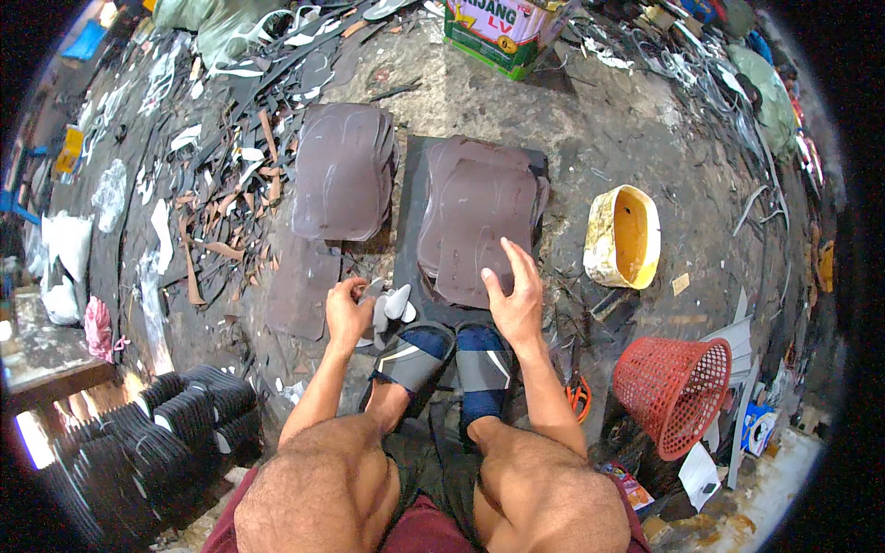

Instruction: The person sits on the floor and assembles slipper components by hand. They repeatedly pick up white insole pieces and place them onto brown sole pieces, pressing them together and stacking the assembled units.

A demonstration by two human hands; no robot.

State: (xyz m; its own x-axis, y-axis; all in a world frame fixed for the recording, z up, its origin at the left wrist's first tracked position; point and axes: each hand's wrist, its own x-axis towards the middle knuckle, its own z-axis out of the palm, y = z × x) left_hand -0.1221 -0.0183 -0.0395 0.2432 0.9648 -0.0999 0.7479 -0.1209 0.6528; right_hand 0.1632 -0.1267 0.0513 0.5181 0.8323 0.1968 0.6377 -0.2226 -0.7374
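In front of my feet, a stack of brown sheets (479,221) with wavy outlines sits on a dark board (408,267). My right hand (518,300) is open at the stack's near right edge, thumb and fingers spread. To the left of the board, my left hand (348,313) has its fingers curled in a pinch beside a small heap of light grey rounded pieces (396,302). What lies between those fingertips is too small to make out. A second brown stack (343,170) stands farther left, and a single flat brown sheet (302,290) lies nearer, beside my left hand.
A yellow-stained tub (601,241) stands right of the board, with a red perforated basket (668,392) nearer. A large tin (502,37) is at the back. Offcuts (249,184) litter the left floor; black sole-shaped pieces (152,433) are stacked lower left.
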